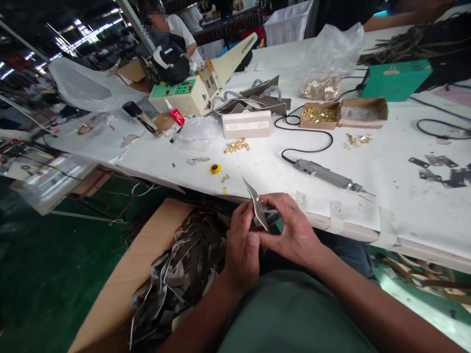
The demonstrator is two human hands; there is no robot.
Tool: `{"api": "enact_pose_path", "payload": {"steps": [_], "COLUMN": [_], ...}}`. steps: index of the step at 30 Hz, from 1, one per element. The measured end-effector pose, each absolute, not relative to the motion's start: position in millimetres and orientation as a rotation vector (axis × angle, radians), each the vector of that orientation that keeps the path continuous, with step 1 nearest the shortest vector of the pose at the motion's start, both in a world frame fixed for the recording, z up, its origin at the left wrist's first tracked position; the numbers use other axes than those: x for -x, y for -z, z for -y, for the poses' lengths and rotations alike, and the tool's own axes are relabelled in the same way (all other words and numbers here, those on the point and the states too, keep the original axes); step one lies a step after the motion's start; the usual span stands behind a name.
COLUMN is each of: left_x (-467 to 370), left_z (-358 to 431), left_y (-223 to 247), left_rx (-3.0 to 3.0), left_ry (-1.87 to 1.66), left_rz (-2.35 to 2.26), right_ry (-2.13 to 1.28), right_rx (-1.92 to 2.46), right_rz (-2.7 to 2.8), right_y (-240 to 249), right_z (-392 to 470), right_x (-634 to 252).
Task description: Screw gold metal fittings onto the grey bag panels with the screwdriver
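Observation:
Just off the table's front edge, my left hand [243, 245] is closed round a thin grey leather-like piece [260, 215], held on edge. My right hand [296, 228] grips the same piece from the other side, its index finger by a small gold fitting [259, 199] on the face. Whether the fitting is fastened there, I cannot tell. My right thumb reaches under toward the left one. Beyond my hands lie a few gold bits [225, 178], a yellow round tape measure [215, 169] and a pile of gold fittings [237, 145].
A grey electric screwdriver [326, 174] with its cord lies on the white table [257, 164]. Behind are cardboard boxes of gold hardware [319, 113], a beige block [247, 124] and a cream machine [180, 100]. A large carton [136, 262] of grey strips stands lower left. Another person [184, 34] sits across.

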State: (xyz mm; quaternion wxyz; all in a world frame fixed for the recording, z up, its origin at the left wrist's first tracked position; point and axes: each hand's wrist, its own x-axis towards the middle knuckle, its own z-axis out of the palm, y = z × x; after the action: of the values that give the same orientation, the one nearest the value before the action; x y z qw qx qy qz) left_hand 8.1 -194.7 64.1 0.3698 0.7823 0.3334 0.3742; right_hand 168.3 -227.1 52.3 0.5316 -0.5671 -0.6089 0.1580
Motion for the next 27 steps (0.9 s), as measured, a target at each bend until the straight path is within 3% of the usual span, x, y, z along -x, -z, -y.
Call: {"api": "enact_pose_path", "payload": {"steps": [5,13,20,27], "left_x": [-12,-36,-63,-89], "left_z": [198,157,124,98], "left_y": [-60,-60,-40,-34], "left_rx": [-2.033,-2.177,-1.317,-1.452], "left_ry": [-0.902,-1.013,-0.802,-0.517], "left_rz": [-0.801,-1.016,-0.918,-0.871], "right_ry": [-0.456,-1.272,-1.327,-1.395], "right_rx": [1.396,1.241,1.199,1.314], "right_rz": [1.236,0.628,0.489,0.567], "right_y": [-54,-50,-38,-27], "right_z": [226,226,220,216], "right_x": [-170,-193,-210,-251]}}
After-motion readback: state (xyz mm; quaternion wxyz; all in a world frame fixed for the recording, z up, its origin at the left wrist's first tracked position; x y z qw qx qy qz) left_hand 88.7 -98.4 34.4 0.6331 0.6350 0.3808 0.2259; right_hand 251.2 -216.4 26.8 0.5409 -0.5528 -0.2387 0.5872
